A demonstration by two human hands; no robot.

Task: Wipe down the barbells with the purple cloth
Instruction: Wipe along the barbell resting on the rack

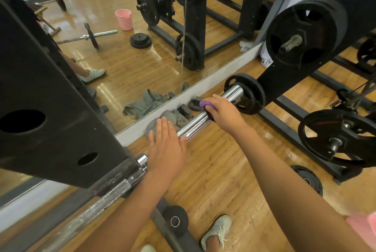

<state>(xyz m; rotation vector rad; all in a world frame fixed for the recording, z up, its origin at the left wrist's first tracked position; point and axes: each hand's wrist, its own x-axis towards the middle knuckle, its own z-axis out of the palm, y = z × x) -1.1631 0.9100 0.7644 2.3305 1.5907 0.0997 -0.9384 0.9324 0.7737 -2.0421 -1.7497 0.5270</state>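
1. The purple cloth (pixel 204 104) is held in the right hand (pixel 221 112). That hand's grip is curled round the cloth and presses it onto the chrome sleeve of the barbell (pixel 194 125), near the sleeve's outer end. Only a fold of the cloth is seen past the fingers.
2. The left hand (pixel 167 146) is laid flat over the sleeve nearer the collar (pixel 141 161), fingers straight, its grip released and nothing held. The bar appears to be steadied by it.
3. The step in hand is judged to be the wiping of this sleeve. The cloth should be wrapped as far round the sleeve as the grip allows, so that the underside, hidden from above, is reached as well.
4. Long strokes along the sleeve are to be preferred, from the end by the small weight plate (pixel 249 94) back toward the collar, with a slight twist of the wrist on each pass.
5. The sleeve may be expected to spin on the bar, so firm pressure from the flat hand is advised. The cloth then rubs the metal rather than turning it.
6. The stretch under the left palm is covered, so that hand must be shifted before it can be wiped.
7. The shaft (pixel 97 205) below the rack upright (pixel 61 109) looks chalky and is judged not yet done. More pressure will probably be needed there.
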